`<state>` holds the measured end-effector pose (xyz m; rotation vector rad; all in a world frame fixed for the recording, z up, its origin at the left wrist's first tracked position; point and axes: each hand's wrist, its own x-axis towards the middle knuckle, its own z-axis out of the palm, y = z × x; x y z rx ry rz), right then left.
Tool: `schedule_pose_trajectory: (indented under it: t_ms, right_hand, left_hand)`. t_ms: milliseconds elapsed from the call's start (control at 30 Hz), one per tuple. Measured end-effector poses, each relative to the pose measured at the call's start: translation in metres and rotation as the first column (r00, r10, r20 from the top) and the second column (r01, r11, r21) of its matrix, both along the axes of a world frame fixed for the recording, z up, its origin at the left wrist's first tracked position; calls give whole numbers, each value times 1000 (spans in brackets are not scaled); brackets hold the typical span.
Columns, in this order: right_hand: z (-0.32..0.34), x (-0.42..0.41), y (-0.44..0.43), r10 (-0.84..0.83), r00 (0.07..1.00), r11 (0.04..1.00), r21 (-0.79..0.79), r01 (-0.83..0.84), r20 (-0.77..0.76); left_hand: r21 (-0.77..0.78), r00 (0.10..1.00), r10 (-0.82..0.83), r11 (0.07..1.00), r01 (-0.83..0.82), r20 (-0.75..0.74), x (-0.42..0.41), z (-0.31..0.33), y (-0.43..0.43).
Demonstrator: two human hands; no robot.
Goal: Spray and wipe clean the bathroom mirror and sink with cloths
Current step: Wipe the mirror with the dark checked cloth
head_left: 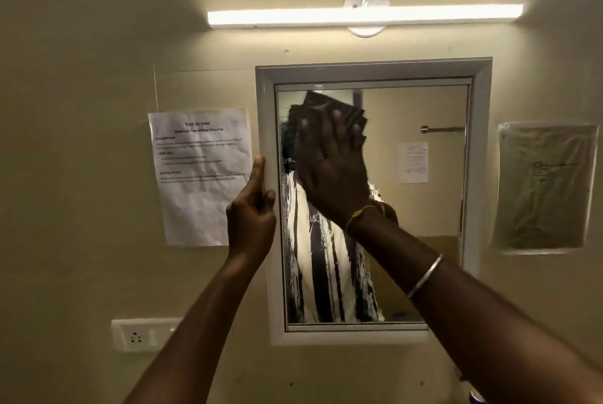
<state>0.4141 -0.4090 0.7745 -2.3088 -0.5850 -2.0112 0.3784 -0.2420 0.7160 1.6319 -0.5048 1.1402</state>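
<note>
**Cloth pressed to the upper left of the mirror**

Head view: the right hand (pixel 329 165), fingers flat and slightly spread, presses a dark cloth (pixel 329 106) against the mirror (pixel 424 207) near its top-left corner. The left hand (pixel 253 211) grips the frame's left edge, thumb in front, fingers wrapped behind. A printed sheet (pixel 200 175) hangs just left.

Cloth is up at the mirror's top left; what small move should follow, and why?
Probably drag the dark cloth under the right hand rightward across the mirror, since its right side lies beyond the cloth; the left hand grips the frame's left edge.
</note>
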Motion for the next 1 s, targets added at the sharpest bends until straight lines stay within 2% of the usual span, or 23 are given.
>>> schedule_pose_trajectory:
  t_ms: [200,400,567,767,867,1000]
  right_hand:
    - [-14,-2,30,41,999,994,-102,-43,-27]
    - [-19,0,-17,-19,1000,960,-279,21,11]
    - [-33,-10,-90,-77,997,992,-104,76,-10]
    - [-51,-19,-167,-160,987,984,71,162,-28]
    - [-59,-19,-175,-170,985,980,99,171,-20]
    - [-66,-13,-155,-120,992,962,243,123,-28]
  left_hand:
    - [-4,997,-22,1000,21,-70,1,1,7]
    - [-13,998,-56,998,56,-30,-3,-1,3]
    - [-27,998,-59,998,59,-32,-2,-2,2]
    - [-56,996,-88,995,86,-28,0,-3,1]
    - [-64,994,-101,993,99,-32,0,-3,1]
    - [-62,993,-113,992,110,-37,-2,-2,1]
